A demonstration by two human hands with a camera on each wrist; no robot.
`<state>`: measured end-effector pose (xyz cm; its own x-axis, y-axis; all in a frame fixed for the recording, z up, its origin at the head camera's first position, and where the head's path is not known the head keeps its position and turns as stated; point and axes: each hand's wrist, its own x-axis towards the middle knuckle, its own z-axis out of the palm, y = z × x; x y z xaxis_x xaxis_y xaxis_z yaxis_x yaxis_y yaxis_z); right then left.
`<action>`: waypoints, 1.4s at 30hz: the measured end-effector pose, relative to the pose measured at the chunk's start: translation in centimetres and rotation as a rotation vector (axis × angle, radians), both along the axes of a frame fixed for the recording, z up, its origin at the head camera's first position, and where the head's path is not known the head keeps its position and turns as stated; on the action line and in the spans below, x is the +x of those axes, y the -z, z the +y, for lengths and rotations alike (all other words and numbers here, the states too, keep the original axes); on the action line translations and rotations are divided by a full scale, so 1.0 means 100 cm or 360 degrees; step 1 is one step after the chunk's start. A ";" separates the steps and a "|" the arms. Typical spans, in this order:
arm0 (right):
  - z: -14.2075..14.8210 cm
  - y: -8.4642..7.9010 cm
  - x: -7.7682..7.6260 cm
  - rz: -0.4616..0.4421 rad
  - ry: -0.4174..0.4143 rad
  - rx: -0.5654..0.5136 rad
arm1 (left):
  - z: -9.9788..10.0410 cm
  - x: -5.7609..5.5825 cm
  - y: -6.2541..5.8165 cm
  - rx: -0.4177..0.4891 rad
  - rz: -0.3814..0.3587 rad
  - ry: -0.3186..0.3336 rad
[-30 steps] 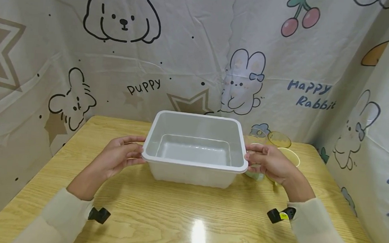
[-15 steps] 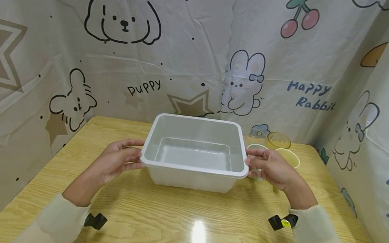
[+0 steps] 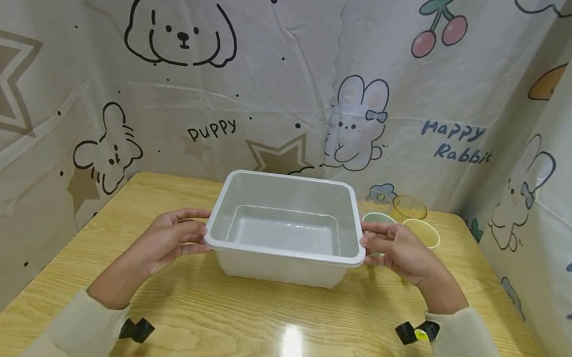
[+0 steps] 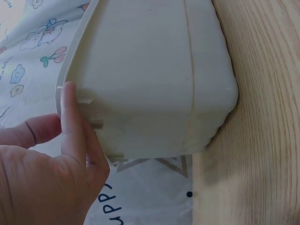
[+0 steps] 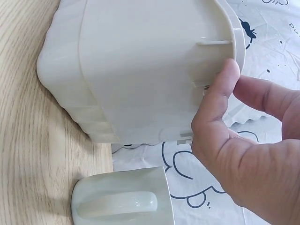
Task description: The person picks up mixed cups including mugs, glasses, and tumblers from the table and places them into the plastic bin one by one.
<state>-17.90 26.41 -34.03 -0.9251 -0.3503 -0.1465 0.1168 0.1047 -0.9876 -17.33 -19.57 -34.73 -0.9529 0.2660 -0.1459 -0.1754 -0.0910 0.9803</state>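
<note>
An open white plastic storage bin point(image 3: 279, 269) is at the middle of the wooden table, with nothing seen inside. My left hand point(image 3: 169, 239) pinches the rim at its left end, thumb and fingers on either side of the lip. At the opposite end, my right hand point(image 3: 402, 253) grips the rim the same way. The left wrist view has the bin's end wall point(image 4: 140, 70) beside the table top. In the right wrist view a pale green mug point(image 5: 122, 199) with a handle stands close to the bin. Whether the bin's base touches the table, I cannot tell.
Behind my right hand are a yellow cup point(image 3: 421, 232), an amber glass point(image 3: 410, 207) and a clear glass point(image 3: 376, 198). A printed cloth point(image 3: 292, 90) hangs behind the wooden table point(image 3: 226, 318) and along its sides.
Both hands have brought the bin a short way toward me, keeping their grip on its rim. More of the green mug's rim now shows behind my right hand.
</note>
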 end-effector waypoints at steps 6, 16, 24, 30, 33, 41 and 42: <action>0.001 0.002 0.001 -0.0003 0.0015 -0.0008 | 0.001 -0.001 -0.001 -0.0011 -0.0015 0.0003; 0.003 0.006 0.001 0.0113 0.0087 0.0172 | -0.010 -0.001 -0.004 -0.0088 -0.0001 0.0019; 0.003 0.014 0.002 0.0477 0.0293 0.0665 | -0.014 -0.008 -0.004 -0.0337 0.0078 -0.0039; 0.008 0.019 0.006 0.0745 0.0512 0.1052 | -0.015 -0.021 -0.001 -0.0350 0.0071 -0.0105; 0.012 0.022 0.007 0.0809 0.0556 0.1148 | -0.014 -0.028 0.000 -0.0321 0.0036 -0.0133; 0.023 0.027 0.013 0.0790 0.0586 0.1274 | -0.004 -0.047 -0.003 -0.0285 0.0025 -0.0189; 0.024 0.027 0.014 0.0774 0.0583 0.1276 | -0.003 -0.050 -0.004 -0.0284 0.0030 -0.0200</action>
